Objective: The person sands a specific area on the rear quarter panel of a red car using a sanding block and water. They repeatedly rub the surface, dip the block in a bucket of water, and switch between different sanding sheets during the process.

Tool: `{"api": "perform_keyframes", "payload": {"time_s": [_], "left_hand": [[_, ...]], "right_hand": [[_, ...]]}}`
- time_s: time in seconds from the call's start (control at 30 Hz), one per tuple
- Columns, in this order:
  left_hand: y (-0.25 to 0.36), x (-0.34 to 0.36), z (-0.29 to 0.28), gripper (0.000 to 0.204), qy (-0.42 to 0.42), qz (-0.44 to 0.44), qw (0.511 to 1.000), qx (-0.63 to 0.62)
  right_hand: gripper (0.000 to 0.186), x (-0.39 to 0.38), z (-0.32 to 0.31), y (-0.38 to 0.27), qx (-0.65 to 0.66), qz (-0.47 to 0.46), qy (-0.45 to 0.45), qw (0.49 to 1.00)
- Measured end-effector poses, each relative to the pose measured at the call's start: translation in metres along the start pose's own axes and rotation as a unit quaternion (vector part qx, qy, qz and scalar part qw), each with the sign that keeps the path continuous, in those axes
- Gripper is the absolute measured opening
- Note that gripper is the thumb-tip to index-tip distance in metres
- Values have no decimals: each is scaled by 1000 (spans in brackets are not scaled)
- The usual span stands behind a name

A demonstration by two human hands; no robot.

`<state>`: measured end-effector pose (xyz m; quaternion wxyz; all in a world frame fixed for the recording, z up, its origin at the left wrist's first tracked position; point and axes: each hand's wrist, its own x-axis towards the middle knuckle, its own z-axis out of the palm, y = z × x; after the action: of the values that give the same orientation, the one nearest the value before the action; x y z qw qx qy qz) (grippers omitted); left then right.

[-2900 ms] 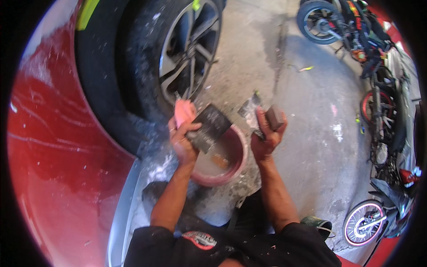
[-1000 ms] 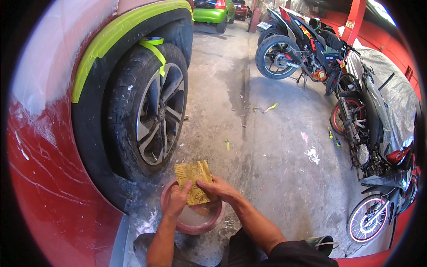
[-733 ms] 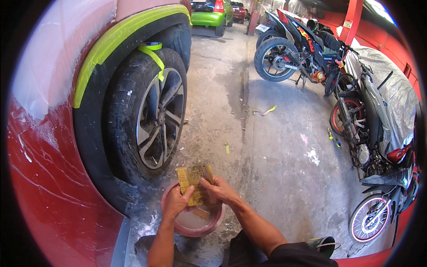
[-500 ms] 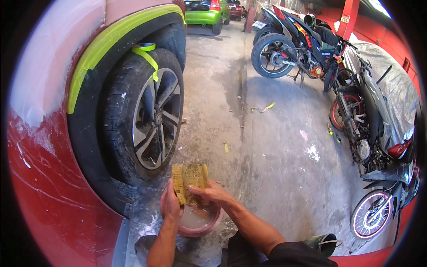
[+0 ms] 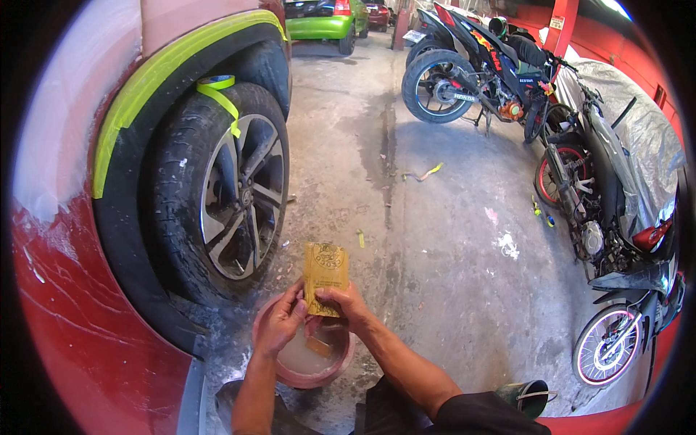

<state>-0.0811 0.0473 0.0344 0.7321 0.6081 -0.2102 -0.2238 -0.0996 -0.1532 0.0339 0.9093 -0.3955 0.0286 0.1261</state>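
Over a pink-rimmed basin (image 5: 352,357) of cloudy water, both my hands are closed on a yellow-brown sheet of sandpaper (image 5: 325,267) with dark print on its back. It looks folded into a narrow upright rectangle. The thumb of my right hand (image 5: 349,304) presses flat on its lower face, the other fingers behind. My left hand (image 5: 281,325) pinches the lower left edge, its fingertips partly hidden. Below them, a small tan piece (image 5: 318,346) lies in the water; I cannot make out what it is.
Close on the left stand a red car panel (image 5: 69,290) and a wheel (image 5: 225,196), with a tape roll (image 5: 216,82) on the tyre. Yellow-green tape (image 5: 145,90) edges the arch. Motorcycles (image 5: 464,80) line the right. A dark bucket (image 5: 533,397) sits near my right knee.
The sandpaper, wider with a flap on its left, is now a narrower folded rectangle. My left hand has slid from along its side to the lower corner. The view has shifted slightly.
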Motion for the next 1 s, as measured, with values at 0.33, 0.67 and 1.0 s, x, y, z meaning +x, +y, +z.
{"api": "perform_keyframes", "payload": {"time_s": [0.33,0.67,1.0], "left_hand": [[-74,14,33,91,175,125,972,94],[-78,23,27,50,220,11,954,204],[-46,55,-15,28,334,108,927,136]], "right_hand": [[36,11,-32,16,64,129,160,977],[71,15,-66,30,-342,-118,360,860],[47,-9,-55,-51,4,-292,450,844]]}}
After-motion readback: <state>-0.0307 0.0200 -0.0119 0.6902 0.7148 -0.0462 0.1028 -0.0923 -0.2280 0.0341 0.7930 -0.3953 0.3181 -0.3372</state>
